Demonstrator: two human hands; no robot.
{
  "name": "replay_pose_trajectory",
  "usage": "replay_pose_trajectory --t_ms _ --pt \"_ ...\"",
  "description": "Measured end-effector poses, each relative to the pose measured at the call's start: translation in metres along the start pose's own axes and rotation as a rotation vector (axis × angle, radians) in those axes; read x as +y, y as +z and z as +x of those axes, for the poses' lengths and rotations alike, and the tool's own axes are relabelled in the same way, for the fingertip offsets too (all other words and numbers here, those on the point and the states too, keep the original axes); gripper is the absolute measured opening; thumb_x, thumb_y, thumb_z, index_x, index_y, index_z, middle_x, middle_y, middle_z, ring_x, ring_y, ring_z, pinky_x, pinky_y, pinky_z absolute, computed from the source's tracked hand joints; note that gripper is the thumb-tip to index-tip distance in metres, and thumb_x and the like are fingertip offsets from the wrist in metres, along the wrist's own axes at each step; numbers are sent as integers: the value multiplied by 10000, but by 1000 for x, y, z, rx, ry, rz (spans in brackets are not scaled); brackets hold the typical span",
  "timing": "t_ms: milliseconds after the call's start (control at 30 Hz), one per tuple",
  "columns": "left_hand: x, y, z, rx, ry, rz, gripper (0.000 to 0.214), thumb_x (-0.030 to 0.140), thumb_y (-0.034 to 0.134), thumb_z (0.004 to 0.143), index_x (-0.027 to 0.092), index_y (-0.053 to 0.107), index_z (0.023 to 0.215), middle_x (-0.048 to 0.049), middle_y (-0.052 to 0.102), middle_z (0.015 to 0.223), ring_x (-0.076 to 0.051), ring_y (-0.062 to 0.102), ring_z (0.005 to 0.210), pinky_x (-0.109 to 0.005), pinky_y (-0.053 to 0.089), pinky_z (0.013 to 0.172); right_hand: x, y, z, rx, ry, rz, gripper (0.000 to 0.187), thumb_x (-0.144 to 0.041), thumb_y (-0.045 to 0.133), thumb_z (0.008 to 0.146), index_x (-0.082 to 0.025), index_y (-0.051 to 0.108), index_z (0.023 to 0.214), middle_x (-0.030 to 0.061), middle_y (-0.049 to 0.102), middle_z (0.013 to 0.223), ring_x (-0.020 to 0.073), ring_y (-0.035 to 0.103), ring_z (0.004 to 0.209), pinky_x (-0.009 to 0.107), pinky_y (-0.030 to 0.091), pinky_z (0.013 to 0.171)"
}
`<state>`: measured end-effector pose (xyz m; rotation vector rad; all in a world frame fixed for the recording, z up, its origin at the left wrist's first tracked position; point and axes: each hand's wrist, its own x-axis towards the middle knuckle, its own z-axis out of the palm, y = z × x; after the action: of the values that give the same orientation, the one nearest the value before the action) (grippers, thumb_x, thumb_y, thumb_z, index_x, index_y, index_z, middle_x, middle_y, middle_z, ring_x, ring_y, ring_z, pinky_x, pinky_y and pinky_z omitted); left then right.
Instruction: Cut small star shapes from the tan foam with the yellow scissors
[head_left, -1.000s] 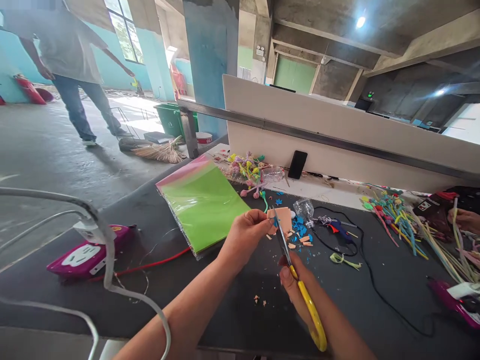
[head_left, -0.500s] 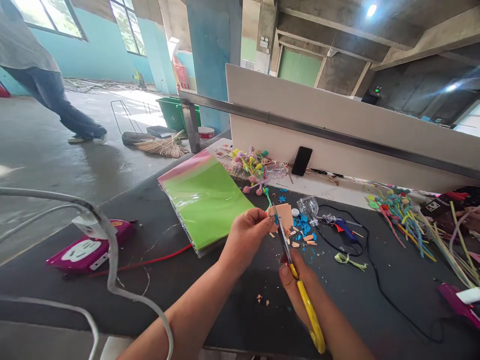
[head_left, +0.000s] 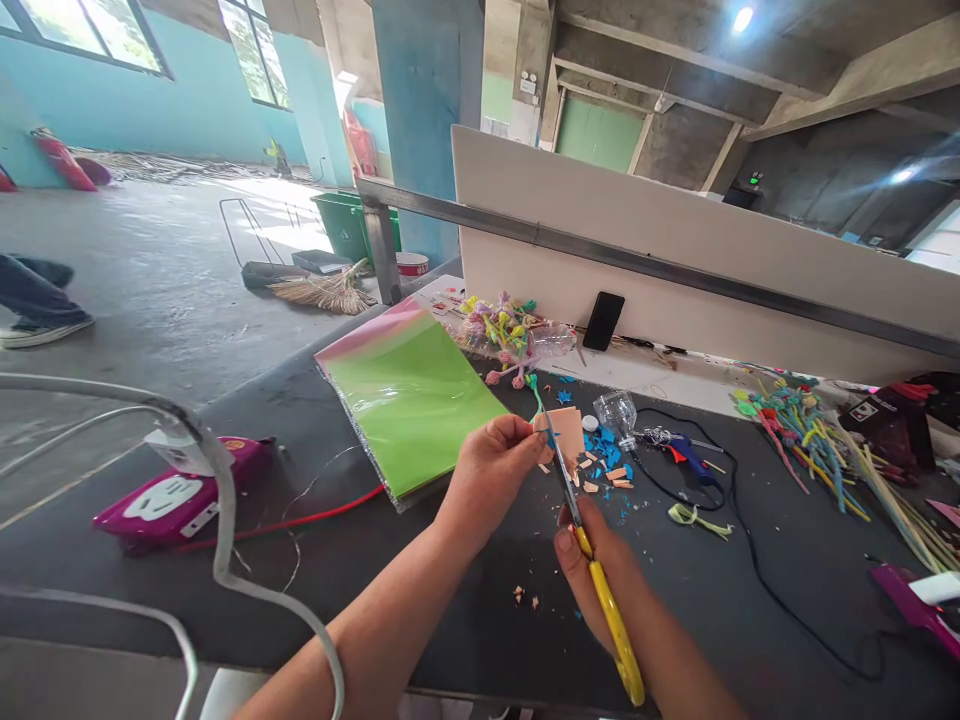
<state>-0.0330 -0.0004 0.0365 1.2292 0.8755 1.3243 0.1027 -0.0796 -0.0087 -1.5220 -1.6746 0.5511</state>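
head view: the left hand (head_left: 491, 478) pinches a peach foam piece (head_left: 568, 432) above the black table (head_left: 457, 610). the right hand (head_left: 600, 575) grips yellow-handled scissors (head_left: 613, 618), blades (head_left: 560, 475) at the foam's edge. hazard: with the left fingers (head_left: 525, 440) this near, a slip could cut them.

Daylight pours through the windows (head_left: 255, 55) at upper left, bleaching the sunlit floor (head_left: 255, 215) beneath them, and a ceiling lamp (head_left: 742, 20) flares at upper right. My dark table (head_left: 480, 630) sits in softer, even light with only faint shadows. The wide lens bends the steel rail (head_left: 645, 258) toward the frame's edges, yet my right hand (head_left: 600, 570) and the yellow-handled scissors (head_left: 611, 625) look sharp.
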Motion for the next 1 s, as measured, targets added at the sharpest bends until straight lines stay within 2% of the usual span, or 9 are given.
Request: replay_pose_trajectory --t_ms 300,500,667,1000 --pt "2 1 -1 10 -17 1 133 261 624 755 151 582 691 16 626 610 -71 464 534 -190 332 520 -8 -3 0 -18 107 78 350 -535 395 845 -215 537 862 -12 568 648 135 529 528 254 378 495" --pt "1 2 -2 16 -21 -6 138 273 625 756 161 572 695 32 585 600 -74 466 541 -193 345 538 -10 -8 -1 -59 93 126 344 -537 393 844 -213 507 825 -9 547 704 127 508 582 240 387 529" --pt "0 2 -3 8 -19 2 146 290 622 761 164 579 701 25 588 611 -86 493 561 -200 362 554 -10 -10 -1 -81 68 116 285 -488 409 863 -218 484 812 -33 495 665 112 455 557 231 365 526" --pt "0 6 -3 21 -7 -9 168 312 626 761 159 577 711 16 593 626 -90 498 569 -205 373 560 -9 -16 0 -117 67 99 252 -441 418 876 -202 494 852 -28 484 700 114 454 601 226 383 560"
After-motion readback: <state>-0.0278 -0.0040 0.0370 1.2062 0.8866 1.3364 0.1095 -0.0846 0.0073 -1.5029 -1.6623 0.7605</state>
